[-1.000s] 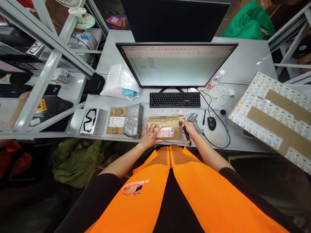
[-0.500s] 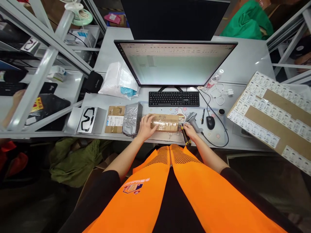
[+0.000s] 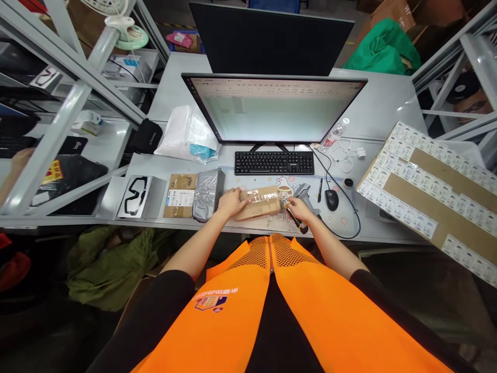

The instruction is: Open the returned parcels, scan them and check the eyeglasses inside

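Observation:
A taped brown cardboard box [image 3: 263, 203] lies near the desk's front edge, slightly slanted. My left hand [image 3: 232, 202] grips its left end, thumb on top and fingers round the far side. In my right hand [image 3: 300, 209] is a yellow and black utility knife [image 3: 298, 223], with its front end close to the box's right end. Whether the blade touches the cardboard is too small to tell. A grey barcode scanner [image 3: 305, 194] rests just beyond my right hand. Left of my left hand sits a parcel in grey plastic [image 3: 206, 195].
A labelled carton [image 3: 180, 197] and a white goggles-picture box [image 3: 135, 197] stand at the left. Behind are a keyboard [image 3: 274, 163] and a monitor [image 3: 275, 111]. A mouse [image 3: 331, 200] with its cable and a large label-covered cardboard sheet [image 3: 438, 191] lie at the right.
The box has turned a little, its left end now nearer the desk's front edge. Both hands stay at its ends, and the knife remains in my right hand. The camera view has shifted slightly.

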Action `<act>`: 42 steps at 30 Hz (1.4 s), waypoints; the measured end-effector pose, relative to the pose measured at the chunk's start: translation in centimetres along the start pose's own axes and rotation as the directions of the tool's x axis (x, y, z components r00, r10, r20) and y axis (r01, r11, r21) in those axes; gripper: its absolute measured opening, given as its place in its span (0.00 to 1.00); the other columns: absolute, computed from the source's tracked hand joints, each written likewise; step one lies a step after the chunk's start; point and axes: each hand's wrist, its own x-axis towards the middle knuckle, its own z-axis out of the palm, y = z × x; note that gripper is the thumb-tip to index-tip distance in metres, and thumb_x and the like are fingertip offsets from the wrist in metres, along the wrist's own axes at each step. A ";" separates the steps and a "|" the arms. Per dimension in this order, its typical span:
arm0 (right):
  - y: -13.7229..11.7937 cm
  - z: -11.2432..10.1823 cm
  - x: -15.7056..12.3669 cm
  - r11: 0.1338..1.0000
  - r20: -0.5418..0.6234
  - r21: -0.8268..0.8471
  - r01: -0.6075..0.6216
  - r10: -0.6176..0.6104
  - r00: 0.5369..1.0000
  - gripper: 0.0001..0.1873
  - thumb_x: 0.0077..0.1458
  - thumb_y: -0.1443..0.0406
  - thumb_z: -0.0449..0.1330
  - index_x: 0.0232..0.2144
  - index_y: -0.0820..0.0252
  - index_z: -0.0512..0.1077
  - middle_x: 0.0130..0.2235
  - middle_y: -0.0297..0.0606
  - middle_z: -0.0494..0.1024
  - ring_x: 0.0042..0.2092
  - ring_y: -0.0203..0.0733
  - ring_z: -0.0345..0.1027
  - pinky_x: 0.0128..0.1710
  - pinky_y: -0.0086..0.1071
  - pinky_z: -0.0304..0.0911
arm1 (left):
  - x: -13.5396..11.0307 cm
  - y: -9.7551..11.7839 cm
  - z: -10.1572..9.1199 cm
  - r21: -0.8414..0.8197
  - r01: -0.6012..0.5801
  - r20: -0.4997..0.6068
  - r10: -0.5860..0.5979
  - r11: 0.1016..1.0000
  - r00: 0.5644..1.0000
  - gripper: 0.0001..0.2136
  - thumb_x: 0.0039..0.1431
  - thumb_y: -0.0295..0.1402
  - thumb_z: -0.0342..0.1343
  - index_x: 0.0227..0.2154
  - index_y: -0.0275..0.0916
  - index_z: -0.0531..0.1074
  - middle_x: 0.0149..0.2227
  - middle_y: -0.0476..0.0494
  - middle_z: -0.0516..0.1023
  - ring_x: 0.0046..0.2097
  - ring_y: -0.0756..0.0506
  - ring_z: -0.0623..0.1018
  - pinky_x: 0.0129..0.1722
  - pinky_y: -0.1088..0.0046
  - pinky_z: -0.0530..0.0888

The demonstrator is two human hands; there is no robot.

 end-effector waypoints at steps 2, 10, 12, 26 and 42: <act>0.9 -0.1 -0.4 0.997 -0.019 0.061 -0.047 0.048 0.999 0.06 0.62 0.61 0.59 0.39 0.57 0.70 0.23 0.28 0.72 0.20 0.38 0.68 0.22 0.29 0.66 | -2.1 0.6 0.1 0.061 0.125 0.096 -0.130 0.990 0.987 0.32 0.64 0.59 0.54 0.50 0.31 0.76 0.47 0.23 0.82 0.50 0.28 0.81 0.49 0.56 0.77; 3.0 -1.1 -1.4 0.966 -0.073 0.219 -0.138 0.158 0.985 0.08 0.60 0.61 0.59 0.41 0.57 0.68 0.24 0.30 0.72 0.21 0.38 0.69 0.21 0.29 0.66 | -10.3 1.2 1.6 -0.402 0.227 0.635 0.091 0.887 0.767 0.29 0.61 0.62 0.56 0.35 0.36 0.80 0.29 0.39 0.83 0.33 0.42 0.82 0.35 0.70 0.78; 3.2 -1.1 -1.6 0.965 -0.081 0.218 -0.145 0.165 0.983 0.08 0.60 0.61 0.60 0.41 0.56 0.67 0.24 0.30 0.73 0.21 0.38 0.69 0.21 0.29 0.66 | -9.7 1.3 0.6 -0.418 0.173 0.568 0.107 0.892 0.816 0.27 0.60 0.61 0.58 0.35 0.37 0.80 0.32 0.39 0.83 0.37 0.40 0.82 0.40 0.67 0.78; 3.0 0.6 -3.6 0.968 0.053 0.171 -0.184 0.177 0.983 0.09 0.66 0.61 0.55 0.47 0.56 0.65 0.22 0.28 0.74 0.24 0.43 0.74 0.24 0.32 0.71 | -1.5 0.8 1.6 0.008 0.167 0.098 -0.167 0.986 0.981 0.35 0.68 0.62 0.43 0.59 0.35 0.70 0.50 0.23 0.82 0.52 0.26 0.81 0.51 0.55 0.73; -9.9 10.6 -3.0 0.275 0.327 -0.881 0.385 -0.236 0.915 0.19 0.70 0.65 0.49 0.60 0.58 0.68 0.48 0.52 0.83 0.49 0.54 0.79 0.49 0.42 0.71 | -6.5 -3.8 9.3 -0.881 0.225 0.134 -0.238 0.415 0.962 0.49 0.57 0.48 0.67 0.74 0.34 0.49 0.68 0.27 0.67 0.68 0.34 0.70 0.70 0.55 0.63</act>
